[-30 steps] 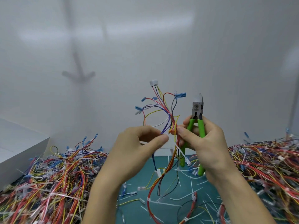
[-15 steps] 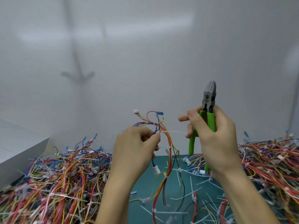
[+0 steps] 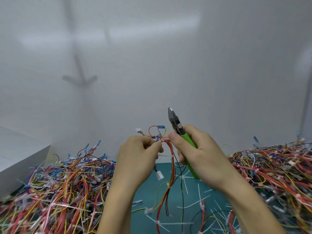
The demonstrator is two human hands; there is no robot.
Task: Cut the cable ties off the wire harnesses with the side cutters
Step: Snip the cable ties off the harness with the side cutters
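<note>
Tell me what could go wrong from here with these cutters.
The cable tie sits among the thin wires of the harness, so the side cutters could nick one. The left hand pinches right beside it and the right hand has its thumb there, so a blade might catch skin.

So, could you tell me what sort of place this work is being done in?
Probably a workshop bench for harness rework: heaps of wire harnesses lie either side, cut cable ties litter the green mat, and the right hand holds green-handled side cutters.
</note>
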